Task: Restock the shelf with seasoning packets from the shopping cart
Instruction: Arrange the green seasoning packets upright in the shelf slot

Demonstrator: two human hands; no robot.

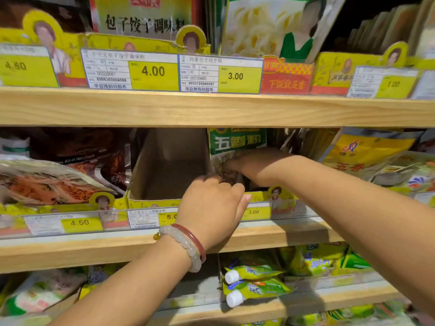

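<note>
Head view: at frame centre, a green seasoning packet (236,147) is held by both hands (211,208) (256,167), each grip curled on it, apparently to be seated upright in its display box (270,196).

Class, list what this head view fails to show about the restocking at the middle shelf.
- Shopping cart: outside the frame.
- Lower half of the green packet: covered by the right hand.
- Left hand grip: fingertips hidden.
- 5-something price tag: cut off by the left hand.
</note>
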